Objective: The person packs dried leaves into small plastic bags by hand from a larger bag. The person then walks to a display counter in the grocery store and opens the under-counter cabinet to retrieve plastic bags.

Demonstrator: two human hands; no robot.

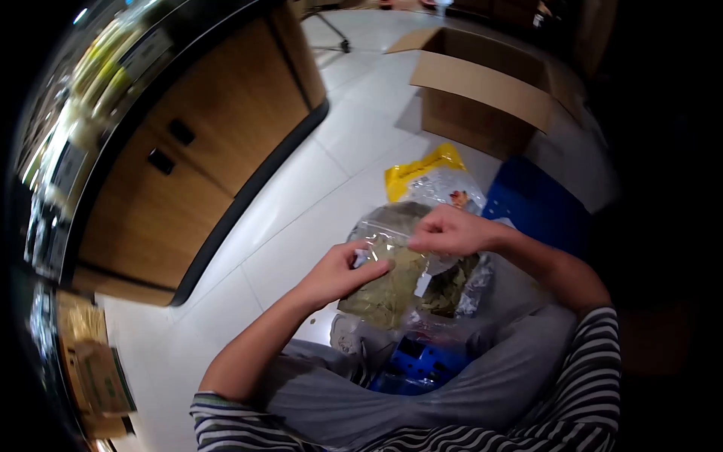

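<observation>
A clear plastic bag of pale green-brown, leaf-like pieces hangs between my hands above my lap. My left hand holds its left side, thumb across the front. At the bag's top right, my right hand is closed with its fingers pinched at the edge. Just right of this bag lies a second clear bag with darker leafy pieces. Behind my hands is a round greyish bundle, partly hidden. Beyond it rests a yellow and clear printed package.
An open cardboard box stands on the tiled floor ahead. A blue crate is at the right, and a blue perforated item lies by my legs. A wooden cabinet with shelves above borders the left.
</observation>
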